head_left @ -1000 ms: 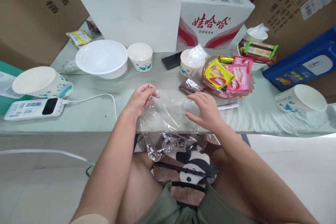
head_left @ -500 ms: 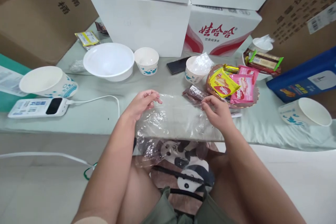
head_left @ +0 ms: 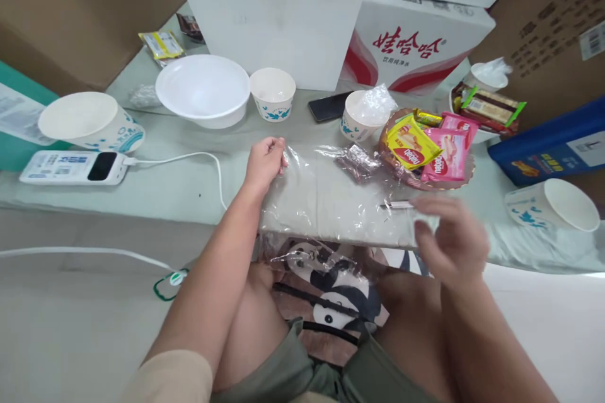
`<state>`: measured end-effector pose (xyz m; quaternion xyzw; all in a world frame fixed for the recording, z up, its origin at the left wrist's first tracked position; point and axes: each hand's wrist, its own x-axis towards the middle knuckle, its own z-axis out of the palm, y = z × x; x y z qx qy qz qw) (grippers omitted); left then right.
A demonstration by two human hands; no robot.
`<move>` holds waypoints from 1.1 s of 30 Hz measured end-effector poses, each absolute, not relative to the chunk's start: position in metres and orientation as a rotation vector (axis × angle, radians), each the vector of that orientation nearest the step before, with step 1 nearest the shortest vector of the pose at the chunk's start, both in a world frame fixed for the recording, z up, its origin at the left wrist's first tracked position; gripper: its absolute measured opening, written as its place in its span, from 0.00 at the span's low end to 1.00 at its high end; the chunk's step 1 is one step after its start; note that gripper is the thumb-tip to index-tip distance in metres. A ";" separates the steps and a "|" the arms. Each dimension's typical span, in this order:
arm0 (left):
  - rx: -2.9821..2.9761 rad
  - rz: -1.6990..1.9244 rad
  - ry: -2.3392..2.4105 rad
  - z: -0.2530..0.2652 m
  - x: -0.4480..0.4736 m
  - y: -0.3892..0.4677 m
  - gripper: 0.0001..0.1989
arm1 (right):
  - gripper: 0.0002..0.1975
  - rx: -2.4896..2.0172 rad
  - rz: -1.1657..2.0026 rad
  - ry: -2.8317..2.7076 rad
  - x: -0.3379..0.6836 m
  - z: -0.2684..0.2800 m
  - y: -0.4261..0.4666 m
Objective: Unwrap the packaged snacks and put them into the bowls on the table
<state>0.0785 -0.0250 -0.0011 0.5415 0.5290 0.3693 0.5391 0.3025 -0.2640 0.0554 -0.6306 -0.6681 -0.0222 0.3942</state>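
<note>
A clear plastic bag [head_left: 316, 195] is spread over the table's front edge, its lower part hanging above my lap. My left hand [head_left: 266, 164] is closed on the bag's upper left corner, fingers pinched together. My right hand [head_left: 451, 236] is off the bag at the right, blurred by motion, with thumb and fingers apart and nothing visible between them. Close to its fingertips lies a slim white object [head_left: 401, 204], perhaps a pen or cutter. A dark wrapped snack [head_left: 358, 162] sits by the bag's upper right part, seen partly through the film.
A glass dish [head_left: 456, 184] of wrapped snacks stands behind my right hand. Paper bowls [head_left: 273, 94], a white plastic bowl [head_left: 203, 85] and a black phone [head_left: 334, 107] line the back. At left lies a power bank [head_left: 70, 168] with a white cable. Cartons [head_left: 283, 25] wall the rear.
My right hand has let go of the bag and moved right and toward me. The bag now lies flatter over the table, and my left hand still grips its corner. The view has shifted slightly.
</note>
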 end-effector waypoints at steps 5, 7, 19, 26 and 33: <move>1.211 0.865 1.323 0.000 0.082 -0.017 0.14 | 0.27 -1.665 0.120 -2.414 0.295 0.022 -0.300; 1.252 0.860 1.320 -0.003 0.084 -0.014 0.14 | 0.26 -1.766 -0.035 -2.388 0.298 -0.001 -0.297; 1.808 1.179 1.247 0.030 0.033 -0.052 0.11 | 0.09 -1.651 0.245 -1.902 0.297 -0.003 -0.263; 2.508 0.190 0.622 0.031 0.054 -0.156 0.39 | 0.13 -1.844 0.420 -1.247 0.300 -0.008 -0.265; 2.486 0.452 0.786 0.015 0.050 -0.132 0.12 | 0.15 -1.823 0.192 -1.427 0.317 0.001 -0.283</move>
